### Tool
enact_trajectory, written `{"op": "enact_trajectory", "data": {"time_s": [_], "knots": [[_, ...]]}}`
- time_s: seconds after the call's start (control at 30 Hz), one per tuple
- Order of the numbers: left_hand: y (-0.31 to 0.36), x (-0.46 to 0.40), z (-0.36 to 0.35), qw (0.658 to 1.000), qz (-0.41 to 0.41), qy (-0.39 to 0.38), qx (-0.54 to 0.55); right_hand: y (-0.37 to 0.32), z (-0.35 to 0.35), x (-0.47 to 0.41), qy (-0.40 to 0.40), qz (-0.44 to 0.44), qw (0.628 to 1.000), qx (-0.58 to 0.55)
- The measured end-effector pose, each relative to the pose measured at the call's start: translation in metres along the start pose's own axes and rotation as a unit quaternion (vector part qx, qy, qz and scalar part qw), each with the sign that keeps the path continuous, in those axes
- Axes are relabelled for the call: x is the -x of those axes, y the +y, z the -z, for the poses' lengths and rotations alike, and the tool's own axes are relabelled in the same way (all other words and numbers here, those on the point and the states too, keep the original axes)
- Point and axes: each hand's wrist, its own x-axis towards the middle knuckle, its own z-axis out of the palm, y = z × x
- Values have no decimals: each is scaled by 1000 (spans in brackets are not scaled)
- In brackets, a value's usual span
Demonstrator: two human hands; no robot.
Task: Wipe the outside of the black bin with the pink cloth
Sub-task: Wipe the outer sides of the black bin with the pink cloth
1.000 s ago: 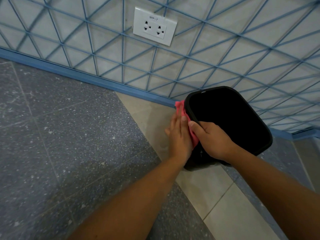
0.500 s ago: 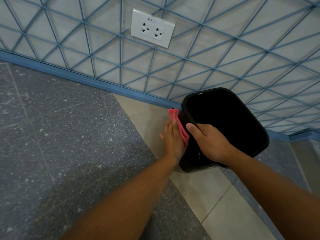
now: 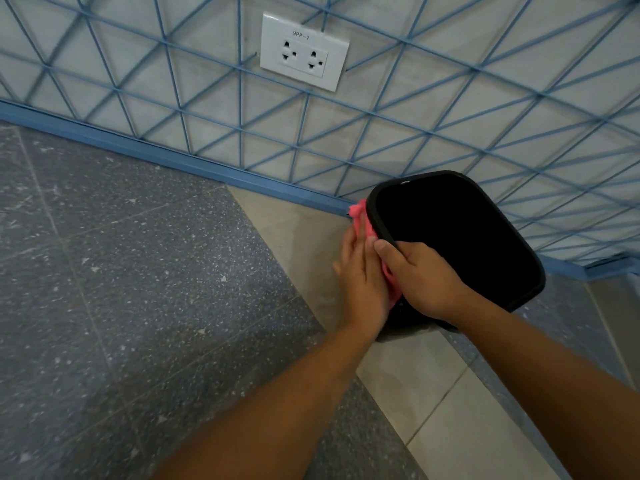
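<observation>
While pressing flat, the left hand holds the pink cloth against the black bin
Fingers straight on the bin's outer side; right hand grips its near rim

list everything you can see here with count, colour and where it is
bin: 1, black, on the floor by the wall at right, opening toward the camera
cloth: 1, pink, pressed against the bin's left outer side
wall socket: 1, white double outlet, upper wall
wall: pale tiles with blue criss-cross lines, blue skirting below
floor: grey speckled tiles, a beige strip under the bin
left hand: 1, fingers straight, pressing the cloth to the bin
right hand: 1, gripping the bin's near rim
</observation>
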Motion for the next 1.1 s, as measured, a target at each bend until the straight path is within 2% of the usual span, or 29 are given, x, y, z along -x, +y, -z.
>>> {"op": "enact_trajectory", "data": {"time_s": [0.07,0.13,0.2,0.27,0.37,0.47,0.7,0.8,0.83,1.0,1.1], "knots": [[-9,-2,5,999,-6,-16,-28,2,1,0,-8,-7,1000,0],[-16,-15,13,998,25,-34,-42,2,1,0,-13,-8,1000,4],[-11,-22,14,999,49,-19,2,1,0,1,-14,-3,1000,5],[-5,-19,8,1000,19,-10,18,2,0,-1,-7,-2,1000,2],[-15,-19,9,999,-4,-52,-13,4,3,-3,1,-14,1000,4],[-25,-34,30,996,55,-53,34,3,4,-2,-5,-26,1000,12],[-81,-32,56,957,233,52,162,-4,4,-3,-20,-54,998,30],[-96,-22,37,944,278,-16,177,-6,1,-4,-31,-73,997,19],[-98,-20,30,946,271,-46,173,-6,0,-4,-31,-74,997,18],[-86,-33,16,969,153,-83,173,-1,0,-7,-29,-63,998,-1],[-88,-26,15,983,80,-103,127,-1,0,-7,-28,-59,998,-6]]}}
